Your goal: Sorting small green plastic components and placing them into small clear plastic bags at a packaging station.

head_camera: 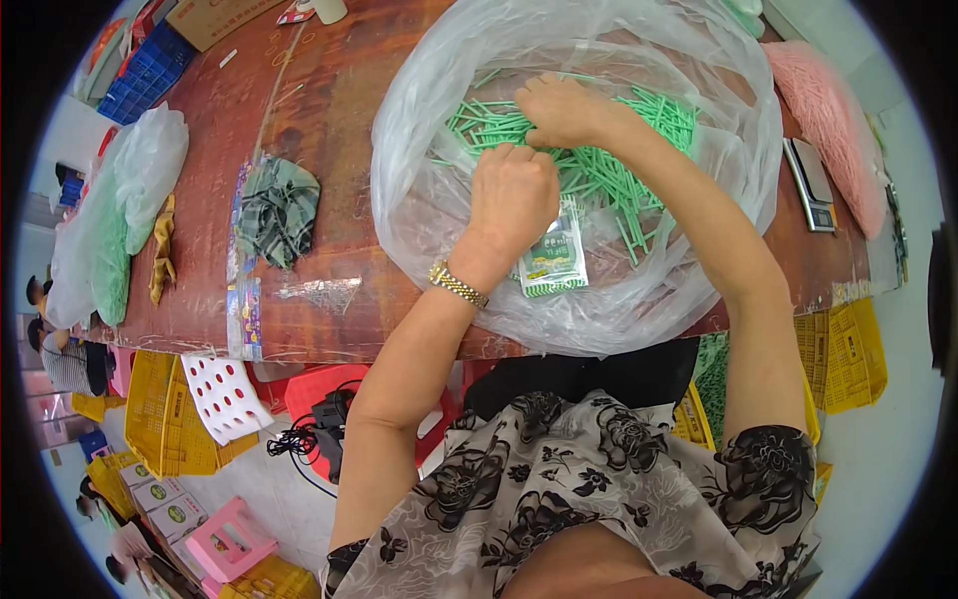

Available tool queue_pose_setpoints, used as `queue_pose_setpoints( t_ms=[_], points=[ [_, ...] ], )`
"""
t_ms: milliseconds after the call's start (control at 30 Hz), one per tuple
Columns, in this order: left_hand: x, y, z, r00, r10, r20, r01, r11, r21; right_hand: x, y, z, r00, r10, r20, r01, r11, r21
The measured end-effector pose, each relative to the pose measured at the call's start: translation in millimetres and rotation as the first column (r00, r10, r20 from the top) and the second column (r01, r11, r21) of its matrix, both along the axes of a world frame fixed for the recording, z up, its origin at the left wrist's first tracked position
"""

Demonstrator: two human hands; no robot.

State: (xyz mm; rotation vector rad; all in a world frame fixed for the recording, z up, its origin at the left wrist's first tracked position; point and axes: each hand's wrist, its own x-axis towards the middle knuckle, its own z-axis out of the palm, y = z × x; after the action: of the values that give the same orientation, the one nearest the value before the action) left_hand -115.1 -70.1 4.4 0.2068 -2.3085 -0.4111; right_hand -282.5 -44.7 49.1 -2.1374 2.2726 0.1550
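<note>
A large clear plastic bag [419,142] lies opened wide on the red-brown table, with many thin green sticks [636,180] loose inside it. My left hand [516,187], with a gold watch on its wrist, is curled at the near edge of the sticks; what its fingers hold is hidden. Under and beside it lies a green and white printed packet [555,258]. Just beyond, my right hand [561,110] bends down over the sticks, its fingertips partly hidden, so its grip cannot be made out.
A crumpled plaid cloth [279,212] and a bag of green sticks [111,254] lie to the left. At the right are a digital scale [810,183] and a bag of pink sticks [827,127]. Yellow crates [842,356] stand below the table. Several people are at the far left.
</note>
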Motion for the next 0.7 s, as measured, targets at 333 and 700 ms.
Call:
queue_pose_setpoints(
  t_ms=[333, 700],
  points=[
    [4.3, 0.2, 10.5, 1.0, -0.005, 0.026, 0.001, 0.982, 0.187, -17.3, 29.4, -5.0, 0.993, -0.038, -0.115, 0.01, 0.971, -0.238],
    [-3.0, 16.2, 14.8, 0.94, -0.207, -0.273, 0.316, 0.83, 0.459, 38.4, 68.1, -9.1, 0.97, -0.039, 0.239, 0.135, 0.905, -0.404]
  ],
)
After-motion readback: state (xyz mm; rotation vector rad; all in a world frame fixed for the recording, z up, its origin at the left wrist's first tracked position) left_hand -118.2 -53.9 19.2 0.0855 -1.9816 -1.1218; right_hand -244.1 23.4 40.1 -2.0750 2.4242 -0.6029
